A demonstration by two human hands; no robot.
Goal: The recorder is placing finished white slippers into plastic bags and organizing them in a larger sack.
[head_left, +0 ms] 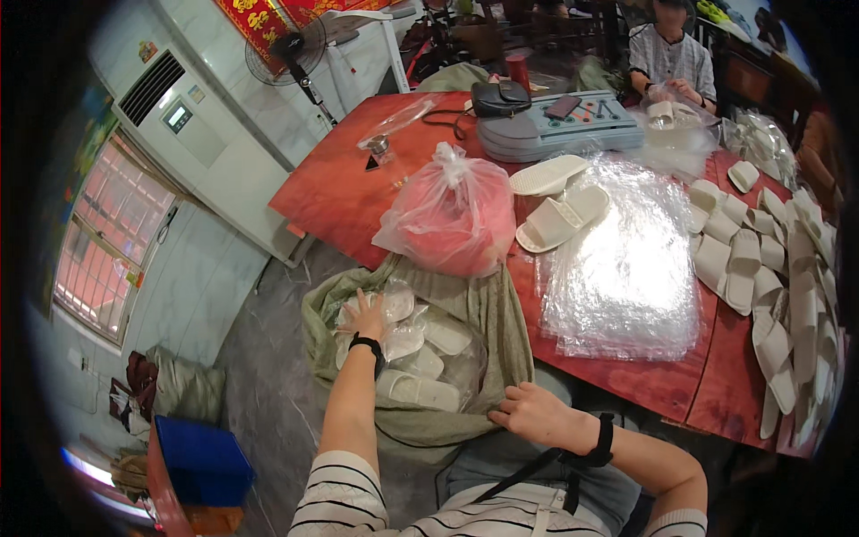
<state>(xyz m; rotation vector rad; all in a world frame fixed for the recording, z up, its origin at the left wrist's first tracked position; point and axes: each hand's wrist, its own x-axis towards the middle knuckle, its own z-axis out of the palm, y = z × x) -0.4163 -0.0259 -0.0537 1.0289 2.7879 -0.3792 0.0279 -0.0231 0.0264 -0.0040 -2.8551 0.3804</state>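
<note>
Inside the mouth of a green woven sack (514, 313), my left hand (365, 318) lies with fingers spread on bagged slippers (419, 391). Those slippers are cream-white, in clear plastic bags, and several show in the sack. My right hand (537, 413) has its fingers closed on the sack's near right rim. Two loose cream slippers (564, 217) lie on the red table, beside a stack of clear plastic bags (622, 277).
The red wooden table (313, 192) bears a tied bag of pink stuff (456, 215), a grey case (559, 125), a black purse (501, 98) and a heap of slippers (769, 268) at the right. Across it sits another person (671, 58) handling bagged slippers. A blue bin (201, 465) stands lower left.
</note>
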